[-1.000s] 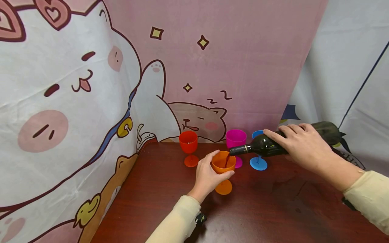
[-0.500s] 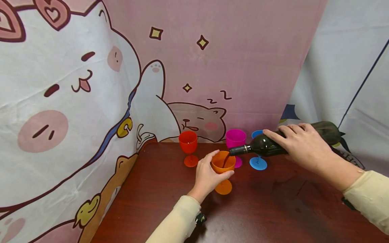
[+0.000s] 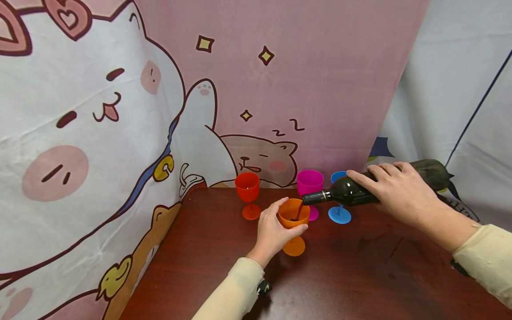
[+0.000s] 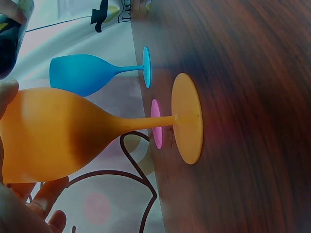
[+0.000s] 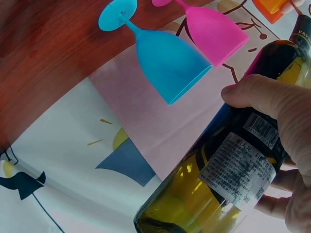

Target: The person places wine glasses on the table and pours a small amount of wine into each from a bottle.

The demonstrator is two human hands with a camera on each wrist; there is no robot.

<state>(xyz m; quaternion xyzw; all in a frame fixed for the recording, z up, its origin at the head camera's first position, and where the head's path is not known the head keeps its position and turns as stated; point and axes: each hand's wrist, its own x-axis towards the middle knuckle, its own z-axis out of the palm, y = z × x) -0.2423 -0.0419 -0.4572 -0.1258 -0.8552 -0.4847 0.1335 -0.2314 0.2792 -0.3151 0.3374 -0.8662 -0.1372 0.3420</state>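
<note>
My left hand (image 3: 274,231) holds an orange goblet (image 3: 287,210) by its bowl, thumb on the near side and fingers round the left. The goblet's foot (image 4: 187,119) stands on the table in the left wrist view. With my right hand (image 3: 404,191) I grip a dark green glass wine bottle (image 3: 350,192) round its body, tilted nearly level. Its black neck is over the goblet's right rim, and a thin stream of dark red liquid runs into the bowl. A printed label (image 5: 238,170) shows on the bottle in the right wrist view.
Behind the orange goblet stand a red goblet (image 3: 247,189) on the left, a magenta goblet (image 3: 310,181) and a blue goblet (image 3: 340,215) partly hidden by the bottle. The dark wooden table (image 3: 344,280) meets a cartoon-printed cloth (image 3: 320,89) at its back and left.
The liquid stream has shifted slightly within the bowl and dark spots or bubbles show at its bottom now. Both hands, the bottle and the goblets hold nearly the same places.
</note>
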